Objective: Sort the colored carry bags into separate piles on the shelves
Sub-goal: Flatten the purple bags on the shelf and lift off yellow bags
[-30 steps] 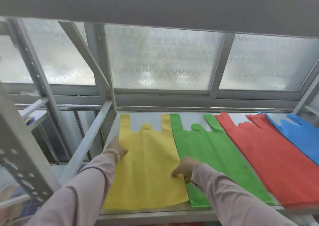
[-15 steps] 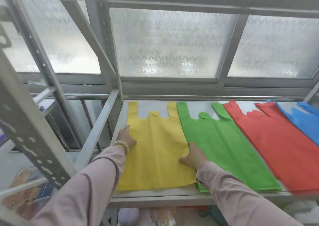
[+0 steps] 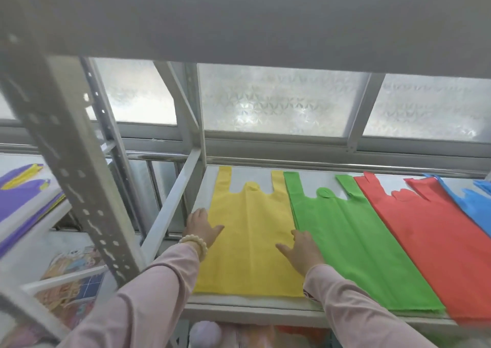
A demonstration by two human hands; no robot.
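Left grip (image 3: 202,228) and right grip (image 3: 303,252) press flat, fingers released, on opposite side edges of the yellow bag (image 3: 249,252) on the shelf (image 3: 252,305). Beyond the right grip lie a green bag (image 3: 358,241), a red bag (image 3: 438,241) and a blue bag (image 3: 475,207), cut off by the frame.

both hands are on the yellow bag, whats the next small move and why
Probably lift both hands away: the yellow bag lies flat and unwrinkled beside the green bag, the left hand at its left edge and the right hand at its right edge, fingers straight, gripping nothing.
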